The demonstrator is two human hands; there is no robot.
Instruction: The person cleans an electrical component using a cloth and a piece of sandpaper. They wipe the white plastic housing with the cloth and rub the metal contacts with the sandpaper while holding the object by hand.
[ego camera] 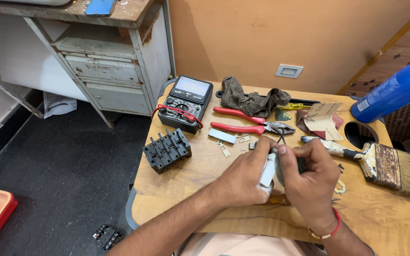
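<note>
Both forearms come in from the 6 o'clock edge of the view and meet over the middle of the wooden tabletop (176,189), hands raised a little above the wood. The left hand (243,178) is curled with its knuckles turned up and out, thumb and forefinger stretched toward 1 o'clock, its grip closed on a small pale grey flat piece (267,170) that stands nearly upright between the two hands. The right hand (309,178), a red thread band at its wrist, faces it with fingers folded inward and the thumb tip pressed against the top of the same piece; its grip is closed too, on that piece, and something dark shows behind its fingers that I cannot make out. Just beyond the fingertips, at 12 o'clock, lie red-handled pliers (255,122) with the jaws pointing toward 3 o'clock, and a few small metal strips (222,136) are scattered beside them. At 10 o'clock from the hands sits a black terminal block (167,150), and further at 11 o'clock a black analogue meter (187,102). A grey rag (250,100) lies at 12 o'clock near the wall, and a worn paintbrush (380,163) rests at 3 o'clock.
</note>
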